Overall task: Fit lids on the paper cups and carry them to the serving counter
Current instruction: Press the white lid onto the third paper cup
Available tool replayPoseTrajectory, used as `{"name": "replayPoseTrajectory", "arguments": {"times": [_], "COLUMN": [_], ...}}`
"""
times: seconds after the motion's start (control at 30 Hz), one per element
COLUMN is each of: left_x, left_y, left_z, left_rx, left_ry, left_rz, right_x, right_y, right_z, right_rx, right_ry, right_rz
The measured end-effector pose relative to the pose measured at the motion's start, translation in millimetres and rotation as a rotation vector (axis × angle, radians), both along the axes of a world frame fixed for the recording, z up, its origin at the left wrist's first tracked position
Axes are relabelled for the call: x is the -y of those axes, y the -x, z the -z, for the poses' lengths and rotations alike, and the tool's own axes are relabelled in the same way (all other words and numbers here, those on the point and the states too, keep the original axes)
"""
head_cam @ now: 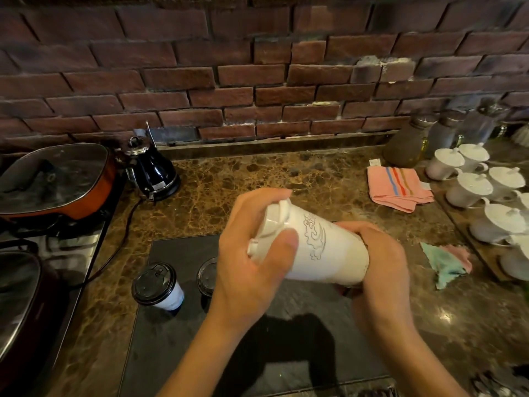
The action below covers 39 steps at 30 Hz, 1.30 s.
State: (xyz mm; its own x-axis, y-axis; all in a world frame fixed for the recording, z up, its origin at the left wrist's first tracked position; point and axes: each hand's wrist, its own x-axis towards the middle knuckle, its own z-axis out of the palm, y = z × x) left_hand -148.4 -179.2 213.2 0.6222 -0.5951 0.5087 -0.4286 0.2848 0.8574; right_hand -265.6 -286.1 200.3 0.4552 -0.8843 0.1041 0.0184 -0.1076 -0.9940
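White paper cup (323, 250), cloud line-print on side, held tilted above dark slate mat (177, 333), lid end pointing left. Left hand (252, 253) curls fingers (282, 245) round white lid (272, 222) at rim. Right hand (380, 270) wraps cup base. Near left on mat: small paper cup (159, 286), black lid fitted; second black-lidded cup (206, 275) beside it, partly hidden. Brown marbled counter (272, 173). Far right: striped pink cloth (398, 189), white lidded teacups (469, 189). Contents not visible.
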Motion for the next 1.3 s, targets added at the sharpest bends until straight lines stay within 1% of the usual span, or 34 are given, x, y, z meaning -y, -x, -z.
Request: {"name": "replayPoseTrajectory", "arguments": {"times": [0.03, 0.1, 0.13, 0.17, 0.2, 0.23, 0.33, 0.4, 0.43, 0.47, 0.5, 0.53, 0.57, 0.6, 0.67, 0.7, 0.73, 0.77, 0.8, 0.9, 0.97, 1.03, 1.07, 1.1, 1.13, 1.17, 1.23, 1.27, 1.3], "left_x": [0.5, 0.6, 0.3, -0.1, -0.2, -0.3, -0.4, -0.7, -1.2, -1.4, -2.0, -2.2, -2.1, -1.4, 0.7, 1.2, 1.3, 1.2, 0.9, -2.9, -4.9, -6.7, -7.9, -9.1, -10.2, -11.3, -12.3, -12.8, -12.8], "left_y": [-1.6, -5.0, -7.1, -7.9, -7.8, -6.0, 1.9, 1.2, -0.8, -3.1, -4.7, -5.7, -5.6, -5.2, -4.5, -5.6, -6.8, -6.9, -6.0, -2.1, -1.4, 0.1, 0.7, 0.4, -0.7, -2.2, -5.6, -6.7, -6.6], "left_z": [-0.7, 1.8, 4.0, 5.5, 6.8, 7.9, 9.4, 13.0, 15.3, 17.7, 19.4, 20.4, 20.2, 19.6, 18.0, 17.5, 17.6, 17.5, 17.4, 15.7, 17.2, 18.4, 19.5, 19.6, 18.5, 16.2, 12.4, 11.3, 10.1], "left_rx": [-0.18, -0.589, -0.71, -0.743, -0.703, -0.624, -0.316, -0.08, 0.028, 0.108, 0.145, 0.126, 0.047, -0.095, -0.484, -0.63, -0.696, -0.683, -0.619, -0.342, -0.175, -0.02, 0.034, 0.042, -0.004, -0.109, -0.388, -0.485, -0.517], "left_ry": [-0.016, -0.05, -0.07, -0.086, -0.088, -0.072, 0.022, 0.044, 0.031, 0.015, 0.002, -0.011, -0.022, -0.032, -0.065, -0.085, -0.101, -0.109, -0.103, -0.014, 0.012, -0.008, -0.017, -0.021, -0.022, -0.025, -0.047, -0.063, -0.076], "left_rz": [0.008, 0.064, 0.083, 0.084, 0.064, 0.042, -0.002, -0.049, -0.066, -0.073, -0.068, -0.06, -0.056, -0.06, -0.031, -0.008, 0.004, 0.004, -0.002, 0.02, 0.001, -0.032, -0.042, -0.046, -0.047, -0.044, -0.007, 0.014, 0.022], "right_x": [-3.7, -11.4, -14.2, -15.6, -15.2, -14.0, -12.6, -9.5, -7.1, -4.9, -2.4, -1.2, -1.6, -3.2, -6.7, -7.9, -9.4, -11.0, -12.4, -13.9, -12.6, -9.5, -8.4, -8.4, -9.6, -11.1, -13.4, -15.3, -18.1], "right_y": [0.7, 2.2, 2.5, 0.7, -1.0, -2.7, -5.0, -8.8, -11.6, -13.2, -13.3, -12.2, -10.5, -8.7, -5.1, -4.5, -5.4, -6.2, -6.0, -1.8, -1.6, -4.5, -4.6, -3.4, -1.6, 1.1, 5.2, 6.6, 7.0], "right_z": [-3.0, -7.0, -3.9, -1.7, 0.8, 4.3, 9.1, 11.5, 12.8, 14.7, 17.4, 18.5, 18.5, 16.4, 11.1, 10.8, 11.2, 11.8, 12.8, 13.7, 13.3, 15.1, 15.3, 14.7, 13.0, 9.6, 1.4, -0.5, -0.7], "right_rx": [0.034, 0.107, 0.121, 0.125, 0.13, 0.143, 0.224, 0.226, 0.195, 0.15, 0.104, 0.067, 0.047, 0.036, 0.053, 0.063, 0.061, 0.057, 0.06, 0.12, 0.108, 0.091, 0.072, 0.036, 0.003, -0.018, 0.003, 0.034, 0.065], "right_ry": [0.155, 0.606, 0.783, 0.847, 0.824, 0.769, 0.505, 0.226, 0.062, -0.092, -0.206, -0.244, -0.19, -0.052, 0.361, 0.543, 0.637, 0.652, 0.635, 0.487, 0.256, -0.102, -0.248, -0.295, -0.237, -0.096, 0.31, 0.493, 0.599], "right_rz": [0.034, 0.054, 0.068, 0.083, 0.106, 0.138, 0.19, 0.179, 0.161, 0.129, 0.089, 0.054, 0.037, 0.035, 0.043, 0.045, 0.054, 0.075, 0.104, 0.147, 0.125, 0.066, 0.016, -0.029, -0.055, -0.068, -0.066, -0.066, -0.057]}}
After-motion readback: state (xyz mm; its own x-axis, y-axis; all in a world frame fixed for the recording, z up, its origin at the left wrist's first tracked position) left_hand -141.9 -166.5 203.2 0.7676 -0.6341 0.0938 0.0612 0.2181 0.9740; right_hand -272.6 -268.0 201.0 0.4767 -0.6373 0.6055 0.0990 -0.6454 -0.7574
